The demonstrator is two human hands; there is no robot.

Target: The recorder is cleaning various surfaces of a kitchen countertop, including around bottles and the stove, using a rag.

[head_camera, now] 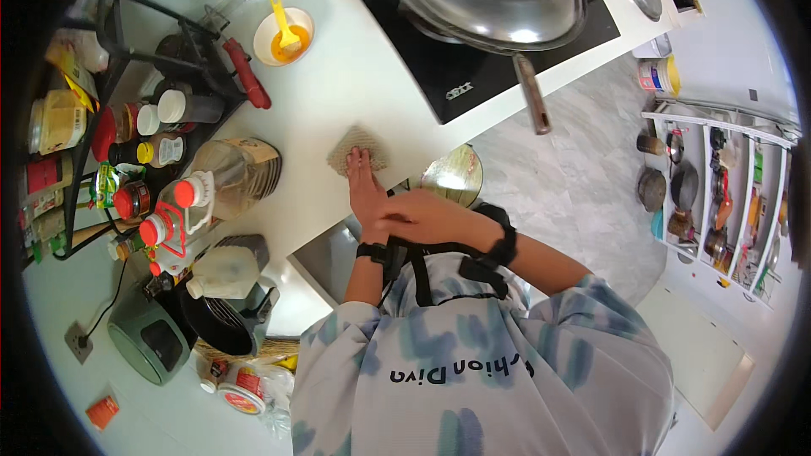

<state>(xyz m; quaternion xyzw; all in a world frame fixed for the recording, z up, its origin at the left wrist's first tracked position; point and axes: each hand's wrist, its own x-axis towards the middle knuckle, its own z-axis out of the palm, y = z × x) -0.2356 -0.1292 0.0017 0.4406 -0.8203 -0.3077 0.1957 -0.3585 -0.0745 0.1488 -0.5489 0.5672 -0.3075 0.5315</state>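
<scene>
On the white countertop, a beige textured cloth lies under the straight, close-together fingers of my left hand, which hold it against the surface. My right hand crosses over from the right at my left wrist; its fingers are partly hidden and I see no object in it. Beyond the cloth, to the upper left, a small bowl contains orange-yellow liquid and a yellow-handled brush. A lidded pan with a brown handle rests on the black cooktop.
Large plastic bottles and a black rack of jars line the left side, with a red-handled tool beside them. An open drawer lies below the counter edge. A round golden lid-like object is near my right arm; white shelving stands right.
</scene>
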